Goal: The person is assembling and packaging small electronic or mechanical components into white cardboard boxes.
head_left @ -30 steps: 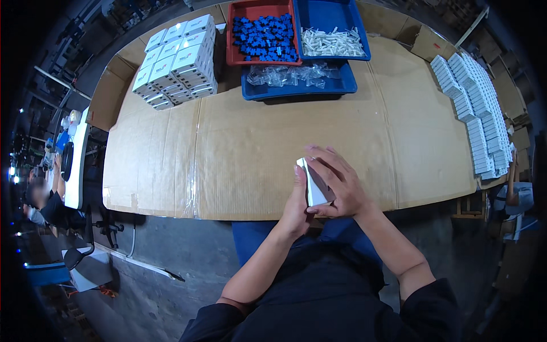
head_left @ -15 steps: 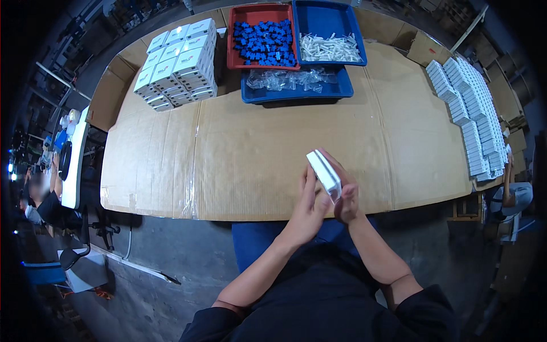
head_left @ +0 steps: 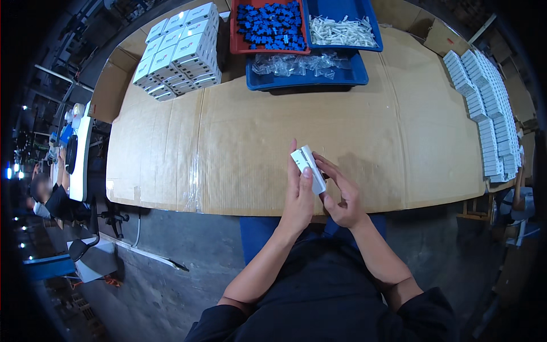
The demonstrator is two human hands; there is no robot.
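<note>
Hands (head_left: 298, 206) gripping smooth wh. rect. block btwn them (head_left: 314, 170), over creased, taped cardboard (head_left: 250, 137).

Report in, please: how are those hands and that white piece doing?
Left hand: holding tilted white piece. Right hand: fingers at its right side. Trays and white stacks: apart from both hands.

Table centre: lateral passage is afforded over the cardboard surface (head_left: 250, 131), between hands and trays.
Far side: passage is blocked by the red tray (head_left: 242, 51), upper blue tray (head_left: 342, 8) and lower blue tray (head_left: 357, 68).
Far left: reach is obstructed by stacked white boxes (head_left: 176, 54).
Right edge: reach is limited by white block rows (head_left: 484, 108).
Near edge: space is occupied by the left hand (head_left: 297, 208) and right hand (head_left: 346, 206).
</note>
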